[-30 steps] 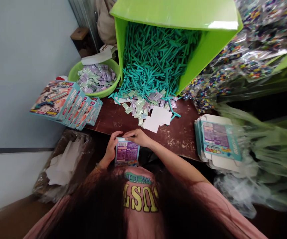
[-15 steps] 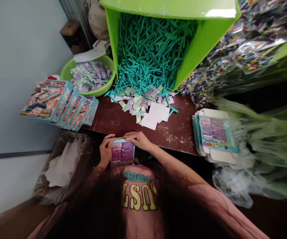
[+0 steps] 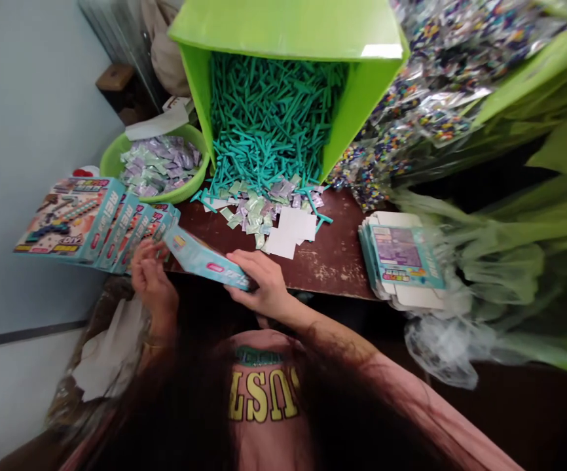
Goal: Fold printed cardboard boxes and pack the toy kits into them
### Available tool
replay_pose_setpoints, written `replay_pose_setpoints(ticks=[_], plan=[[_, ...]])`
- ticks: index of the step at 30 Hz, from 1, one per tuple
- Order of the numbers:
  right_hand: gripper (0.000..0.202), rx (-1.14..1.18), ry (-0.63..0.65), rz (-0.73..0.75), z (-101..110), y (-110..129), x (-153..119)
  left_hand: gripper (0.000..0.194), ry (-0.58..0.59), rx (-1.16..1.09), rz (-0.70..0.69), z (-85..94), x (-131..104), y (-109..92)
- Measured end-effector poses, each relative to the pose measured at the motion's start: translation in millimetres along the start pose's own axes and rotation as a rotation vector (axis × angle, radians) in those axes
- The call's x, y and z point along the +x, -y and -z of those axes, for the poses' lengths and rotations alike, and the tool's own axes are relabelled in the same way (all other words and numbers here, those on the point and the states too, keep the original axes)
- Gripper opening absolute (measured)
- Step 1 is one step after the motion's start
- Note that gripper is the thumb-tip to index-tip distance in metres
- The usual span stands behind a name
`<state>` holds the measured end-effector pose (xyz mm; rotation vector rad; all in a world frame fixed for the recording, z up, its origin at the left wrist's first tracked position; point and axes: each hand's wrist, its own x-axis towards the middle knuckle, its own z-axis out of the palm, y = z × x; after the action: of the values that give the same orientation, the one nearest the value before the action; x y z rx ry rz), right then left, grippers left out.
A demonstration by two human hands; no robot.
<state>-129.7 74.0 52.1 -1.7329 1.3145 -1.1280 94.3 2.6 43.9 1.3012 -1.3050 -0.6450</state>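
My right hand [image 3: 264, 282] grips a light-blue printed carton [image 3: 207, 261] by its right end, thumb below and fingers on top. The carton is tilted, its narrow side turned toward me and its far left end up by the stacked boxes. My left hand [image 3: 154, 278] is off the carton, just left of its end, fingers loosely bent and apart, somewhat blurred. Beside that hand, a leaning row of finished-looking toy boxes [image 3: 74, 219] stands at the table's left edge. Flat unfolded cartons [image 3: 404, 258] lie stacked at the right.
A green bin [image 3: 283, 29] on its side spills teal T-shaped sticks [image 3: 274, 124]. Small sachets [image 3: 254, 212] and white cards [image 3: 291, 232] lie before it. A green basket [image 3: 192, 186] holds more sachets. Bags of colourful beads [image 3: 391, 131] and plastic film [image 3: 499, 261] are at the right.
The carton has moved from my lap toward the left boxes and turned onto its side. My left hand has let go of it and moved left; the right hand keeps hold.
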Motion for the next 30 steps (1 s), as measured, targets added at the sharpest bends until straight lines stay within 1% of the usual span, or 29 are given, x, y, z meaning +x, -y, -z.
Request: replay_pose_setpoints(ticks=[1,2,3,4,5,6,7,8,9,10,11,12,14,15,16,17,18,19,21,22,24,26,27,28,30], plan=[[0.061,-0.109,-0.011,0.04,-5.1,-0.5,5.9,0.036,-0.041,-0.014,-0.01,-0.9,5.8,2.8],[0.06,-0.192,0.004,0.073,-11.8,-5.5,10.7,0.036,-0.09,-0.02,-0.022,-2.5,7.4,6.0],[0.059,-0.247,0.039,0.095,-18.9,-14.8,14.1,0.036,-0.114,-0.001,-0.044,-5.3,4.9,9.3],[0.058,-0.283,0.073,0.103,-24.7,-27.5,15.7,0.035,-0.085,0.047,-0.074,-9.2,-1.2,12.7],[0.055,-0.313,0.091,0.093,-28.1,-42.5,14.9,0.035,0.001,0.114,-0.11,-14.6,-10.3,16.2],[0.052,-0.352,0.084,0.062,-27.9,-58.8,11.3,0.037,0.134,0.191,-0.145,-21.2,-21.3,19.7],[0.05,-0.406,0.056,0.011,-23.5,-75.1,4.7,0.043,0.293,0.263,-0.177,-29.0,-33.2,23.3],[0.05,-0.474,0.022,-0.05,-14.9,-90.7,-5.0,0.053,0.447,0.322,-0.201,-37.5,-44.7,27.0],[0.051,-0.546,0.0,-0.109,-2.4,-104.9,-17.4,0.063,0.576,0.367,-0.218,-46.4,-54.9,30.7],[0.053,-0.61,0.004,-0.158,13.2,-117.5,-31.6,0.073,0.663,0.404,-0.226,-55.1,-62.9,34.6],[0.055,-0.664,0.034,-0.193,31.0,-128.4,-46.4,0.08,0.708,0.434,-0.226,-63.3,-68.0,38.7],[0.056,-0.707,0.074,-0.221,49.9,-137.6,-60.7,0.083,0.722,0.457,-0.221,-70.6,-70.4,43.1],[0.056,-0.773,0.131,-0.269,86.3,-151.7,-82.6,0.078,0.7,0.488,-0.197,-81.9,-68.0,52.7],[0.055,-0.803,0.131,-0.299,101.3,-156.6,-88.4,0.073,0.682,0.494,-0.185,-85.8,-64.6,57.5],[0.053,-0.83,0.113,-0.331,112.8,-159.9,-90.2,0.068,0.664,0.493,-0.179,-88.7,-60.7,62.0],[0.051,-0.851,0.084,-0.358,119.8,-161.5,-88.1,0.062,0.651,0.482,-0.18,-90.7,-56.8,65.7],[0.049,-0.862,0.049,-0.372,121.8,-161.5,-82.5,0.054,0.641,0.459,-0.183,-91.7,-53.2,68.4],[0.048,-0.861,0.014,-0.371,118.7,-159.7,-74.5,0.047,0.633,0.424,-0.185,-91.6,-49.9,69.8],[0.048,-0.825,-0.018,-0.313,99.1,-151.8,-55.9,0.032,0.603,0.34,-0.193,-88.2,-43.4,67.3],[0.05,-0.798,-0.005,-0.263,84.8,-146.2,-48.0,0.027,0.576,0.303,-0.206,-84.6,-39.7,63.0],[0.059,-0.745,0.078,-0.155,54.6,-134.2,-42.0,0.027,0.48,0.255,-0.262,-73.7,-30.7,48.5],[0.073,-0.692,0.19,-0.055,32.3,-123.9,-52.9,0.034,0.336,0.259,-0.322,-59.3,-19.7,28.7],[0.077,-0.666,0.235,-0.017,26.5,-120.6,-64.1,0.037,0.257,0.272,-0.336,-51.8,-14.2,18.3],[0.075,-0.637,0.264,0.01,24.9,-118.8,-77.6,0.04,0.181,0.287,-0.336,-44.6,-9.0,8.5],[0.056,-0.576,0.269,0.035,32.1,-120.2,-104.7,0.043,0.073,0.308,-0.305,-33.0,-1.1,-6.9]])
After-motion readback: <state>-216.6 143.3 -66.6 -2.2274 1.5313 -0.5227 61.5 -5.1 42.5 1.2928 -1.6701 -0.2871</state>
